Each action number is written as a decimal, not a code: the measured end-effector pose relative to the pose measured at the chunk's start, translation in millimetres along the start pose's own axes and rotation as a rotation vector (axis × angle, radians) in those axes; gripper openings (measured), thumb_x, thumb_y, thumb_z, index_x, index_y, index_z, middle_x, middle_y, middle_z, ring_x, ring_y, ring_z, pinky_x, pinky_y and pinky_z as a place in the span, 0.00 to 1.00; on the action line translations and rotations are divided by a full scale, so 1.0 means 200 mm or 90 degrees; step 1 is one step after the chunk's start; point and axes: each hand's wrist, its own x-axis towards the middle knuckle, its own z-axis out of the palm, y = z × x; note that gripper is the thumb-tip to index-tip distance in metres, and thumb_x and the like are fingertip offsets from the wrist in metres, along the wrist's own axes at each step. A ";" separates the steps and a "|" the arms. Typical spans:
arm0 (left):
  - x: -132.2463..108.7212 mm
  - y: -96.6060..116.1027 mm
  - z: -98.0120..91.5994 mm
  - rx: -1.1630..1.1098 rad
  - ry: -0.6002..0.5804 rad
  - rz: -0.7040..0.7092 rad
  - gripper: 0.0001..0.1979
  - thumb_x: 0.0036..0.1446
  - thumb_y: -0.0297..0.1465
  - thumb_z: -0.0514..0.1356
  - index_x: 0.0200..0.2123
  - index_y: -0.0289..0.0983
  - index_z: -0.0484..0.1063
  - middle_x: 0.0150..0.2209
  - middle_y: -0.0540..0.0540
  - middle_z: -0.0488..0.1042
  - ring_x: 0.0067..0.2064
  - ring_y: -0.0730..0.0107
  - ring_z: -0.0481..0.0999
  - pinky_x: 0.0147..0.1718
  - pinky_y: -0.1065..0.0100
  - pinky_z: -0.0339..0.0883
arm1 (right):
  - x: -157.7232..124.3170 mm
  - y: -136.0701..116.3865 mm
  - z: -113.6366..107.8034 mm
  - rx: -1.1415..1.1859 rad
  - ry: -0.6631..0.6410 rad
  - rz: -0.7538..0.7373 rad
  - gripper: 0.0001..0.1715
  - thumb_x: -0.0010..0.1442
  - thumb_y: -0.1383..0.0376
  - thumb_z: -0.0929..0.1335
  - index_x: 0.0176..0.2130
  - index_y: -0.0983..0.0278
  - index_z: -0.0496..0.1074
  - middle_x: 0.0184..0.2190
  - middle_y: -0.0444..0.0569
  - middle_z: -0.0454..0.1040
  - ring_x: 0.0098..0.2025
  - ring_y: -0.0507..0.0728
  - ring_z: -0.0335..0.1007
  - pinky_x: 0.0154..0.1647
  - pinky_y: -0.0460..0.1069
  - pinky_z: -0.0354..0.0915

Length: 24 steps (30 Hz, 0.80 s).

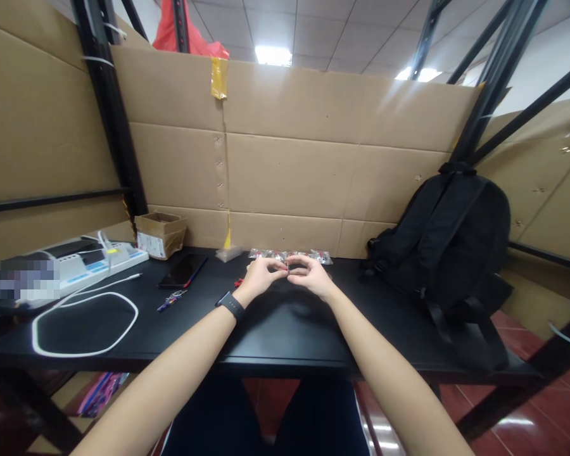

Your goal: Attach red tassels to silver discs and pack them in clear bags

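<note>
My left hand (262, 276) and my right hand (312, 276) meet above the middle of the black table (285, 335). Their fingertips pinch together on a small dark and reddish piece (287, 268), too small to name. A dark watch (230, 305) is strapped round my left wrist. Just behind the hands lies a row of small clear plastic packets (321, 256) with red and silvery contents. Beside my left hand, partly covered by it, is a little red item (238, 282).
On the left are a white power strip (123, 256), a looped white cable (133, 316), a small cardboard box (164, 234), a phone (183, 271) and keys (171, 300). At the right stands a black backpack (460, 234). Cardboard panels (289, 171) wall the table's back.
</note>
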 end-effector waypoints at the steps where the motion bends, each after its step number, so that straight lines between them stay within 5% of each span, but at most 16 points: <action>1: 0.00 0.01 0.00 0.013 0.002 -0.001 0.08 0.52 0.39 0.67 0.34 0.44 0.82 0.38 0.48 0.83 0.45 0.58 0.80 0.50 0.60 0.68 | 0.00 0.00 0.00 -0.002 0.001 -0.003 0.30 0.47 0.62 0.77 0.50 0.58 0.73 0.52 0.51 0.74 0.43 0.58 0.79 0.48 0.54 0.74; 7: -0.01 0.05 -0.01 0.071 0.022 -0.013 0.07 0.54 0.39 0.65 0.33 0.46 0.82 0.39 0.51 0.83 0.47 0.58 0.79 0.53 0.58 0.63 | 0.01 0.00 0.01 -0.026 0.039 -0.015 0.30 0.45 0.62 0.78 0.48 0.60 0.73 0.50 0.51 0.76 0.41 0.58 0.79 0.46 0.54 0.75; 14: 0.02 -0.04 0.01 -0.025 0.033 -0.006 0.11 0.52 0.40 0.66 0.34 0.40 0.82 0.36 0.47 0.83 0.45 0.57 0.79 0.49 0.61 0.68 | 0.01 0.00 0.03 -0.038 0.055 -0.022 0.26 0.45 0.58 0.78 0.43 0.63 0.74 0.43 0.53 0.79 0.42 0.62 0.80 0.45 0.56 0.75; 24: 0.06 -0.10 0.04 -0.071 0.000 0.048 0.11 0.55 0.38 0.63 0.35 0.38 0.81 0.39 0.45 0.83 0.43 0.59 0.80 0.48 0.63 0.69 | 0.02 0.01 0.04 -0.036 0.086 -0.031 0.22 0.43 0.59 0.78 0.36 0.64 0.73 0.48 0.55 0.78 0.41 0.60 0.80 0.46 0.56 0.76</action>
